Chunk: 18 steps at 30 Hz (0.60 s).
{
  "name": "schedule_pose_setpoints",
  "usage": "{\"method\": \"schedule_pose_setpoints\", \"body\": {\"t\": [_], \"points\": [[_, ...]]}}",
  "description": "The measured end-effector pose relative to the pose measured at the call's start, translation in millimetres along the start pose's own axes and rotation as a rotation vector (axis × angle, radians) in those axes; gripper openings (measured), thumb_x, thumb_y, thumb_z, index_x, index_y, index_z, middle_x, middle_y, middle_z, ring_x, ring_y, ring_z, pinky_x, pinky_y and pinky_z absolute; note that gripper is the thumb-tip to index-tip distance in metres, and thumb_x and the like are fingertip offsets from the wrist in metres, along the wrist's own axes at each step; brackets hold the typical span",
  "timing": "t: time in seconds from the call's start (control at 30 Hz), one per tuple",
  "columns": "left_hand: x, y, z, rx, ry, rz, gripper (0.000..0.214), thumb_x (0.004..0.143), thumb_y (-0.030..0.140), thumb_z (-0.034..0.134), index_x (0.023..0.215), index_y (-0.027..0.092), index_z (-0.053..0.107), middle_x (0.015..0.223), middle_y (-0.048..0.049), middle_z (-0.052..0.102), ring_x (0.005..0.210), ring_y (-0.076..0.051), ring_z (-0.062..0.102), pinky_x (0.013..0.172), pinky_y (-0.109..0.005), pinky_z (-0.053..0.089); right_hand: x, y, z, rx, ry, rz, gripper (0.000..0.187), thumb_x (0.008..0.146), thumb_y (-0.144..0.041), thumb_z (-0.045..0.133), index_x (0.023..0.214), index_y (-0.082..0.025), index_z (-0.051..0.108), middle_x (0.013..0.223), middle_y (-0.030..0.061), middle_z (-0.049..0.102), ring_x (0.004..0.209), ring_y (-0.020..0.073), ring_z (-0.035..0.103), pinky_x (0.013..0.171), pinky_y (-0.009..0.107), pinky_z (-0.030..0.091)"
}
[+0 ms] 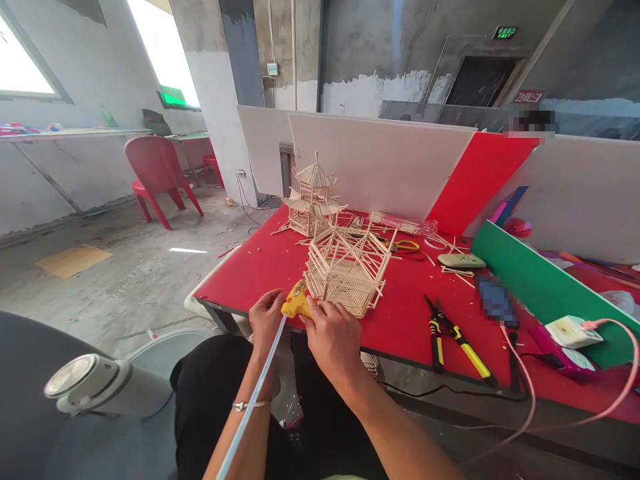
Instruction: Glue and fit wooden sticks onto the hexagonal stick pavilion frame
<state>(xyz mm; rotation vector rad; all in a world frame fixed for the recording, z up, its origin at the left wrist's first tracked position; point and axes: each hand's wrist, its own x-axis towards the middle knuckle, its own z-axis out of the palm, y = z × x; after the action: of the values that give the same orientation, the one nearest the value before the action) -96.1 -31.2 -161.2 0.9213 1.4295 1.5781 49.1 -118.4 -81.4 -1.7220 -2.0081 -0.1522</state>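
A yellow hot glue gun (299, 301) is in my right hand (336, 337), whose fingers close round it at the table's near edge. From its back end a long translucent glue stick (257, 393) runs down over my left forearm. My left hand (267, 317) is just left of the gun, thumb and fingers pinched together; what they hold, if anything, I cannot make out. Right behind the gun sits an open six-sided frame of thin wooden sticks (347, 270). Farther back stands a tiered stick pagoda (314, 200) with a pointed roof.
On the red table (240, 280) lie black-and-yellow pruning shears (457, 343), yellow-handled scissors (407, 245), bagged sticks (400, 223) and an olive case (461, 261). A green board (540, 280), power strip (563, 350) and pink cable (530, 400) are at right. A white cylindrical container (120, 387) sits left.
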Motion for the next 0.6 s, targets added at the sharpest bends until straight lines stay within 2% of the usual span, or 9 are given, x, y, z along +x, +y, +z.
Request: {"method": "schedule_pose_setpoints", "body": {"t": [0.23, 0.4, 0.6], "points": [[-2, 1, 2.4, 0.01, 0.01, -0.008, 0.036, 0.064, 0.042, 0.078, 0.086, 0.013, 0.078, 0.073, -0.0073, 0.074, 0.066, -0.02, 0.068, 0.062, -0.029, 0.052, -5, 1, -1, -0.007, -0.024, 0.021, 0.038, 0.094, -0.031, 0.064, 0.13, -0.021, 0.064, 0.099, 0.0092, 0.073, 0.091, 0.0235, 0.065, 0.075, 0.034, 0.046], [-7, 8, 2.1, -0.019, 0.009, -0.042, 0.036, 0.065, 0.041, 0.077, 0.087, 0.013, 0.076, 0.069, -0.0059, 0.073, 0.06, -0.018, 0.067, 0.054, -0.027, 0.051, -5, 1, -1, -0.012, -0.029, 0.03, 0.039, 0.092, -0.03, 0.066, 0.13, -0.021, 0.064, 0.099, 0.0088, 0.074, 0.091, 0.0238, 0.066, 0.075, 0.034, 0.047], [-13, 15, 1.3, -0.055, -0.012, -0.097, 0.04, 0.065, 0.042, 0.076, 0.093, 0.013, 0.074, 0.069, -0.0058, 0.073, 0.054, -0.019, 0.067, 0.048, -0.029, 0.053, -25, 11, -11, 0.015, -0.033, 0.029, 0.039, 0.093, -0.031, 0.067, 0.13, -0.024, 0.064, 0.098, 0.0073, 0.074, 0.091, 0.0227, 0.066, 0.075, 0.032, 0.046]]}}
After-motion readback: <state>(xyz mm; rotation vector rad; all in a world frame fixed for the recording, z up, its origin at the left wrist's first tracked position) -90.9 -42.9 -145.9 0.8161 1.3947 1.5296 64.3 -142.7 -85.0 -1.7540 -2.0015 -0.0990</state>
